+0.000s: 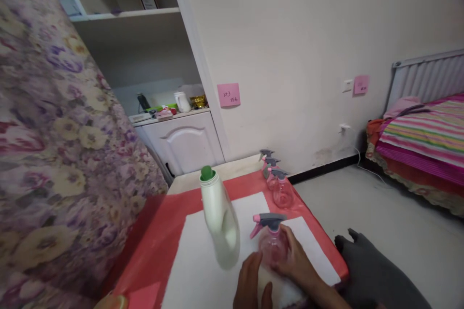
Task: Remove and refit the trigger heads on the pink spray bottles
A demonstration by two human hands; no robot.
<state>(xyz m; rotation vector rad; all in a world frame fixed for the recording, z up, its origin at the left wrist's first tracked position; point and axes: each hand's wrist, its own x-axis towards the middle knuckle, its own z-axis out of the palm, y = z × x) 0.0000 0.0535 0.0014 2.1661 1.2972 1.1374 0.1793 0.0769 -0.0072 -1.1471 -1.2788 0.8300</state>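
My right hand (pixel 299 260) is wrapped round the side of a clear pink spray bottle (pixel 270 246) with a grey and pink trigger head. The bottle stands upright over the white sheet, its nozzle pointing left. Just left of it, my left hand (pixel 249 277) has its thumb and fingers apart, with fingertips close to the bottle; whether they touch it I cannot tell. A tall pale green jug-like bottle (pixel 219 217) with a handle and a green piece in its mouth stands left of both hands.
Several similar spray bottles (pixel 282 194) line the far right edge of the red-covered table (pixel 155 222). White sheets (pixel 188 256) lie under the work. A floral curtain (pixel 65 154) hangs at left, a grey object (pixel 373 265) is at right, and a bed (pixel 424 130) stands beyond.
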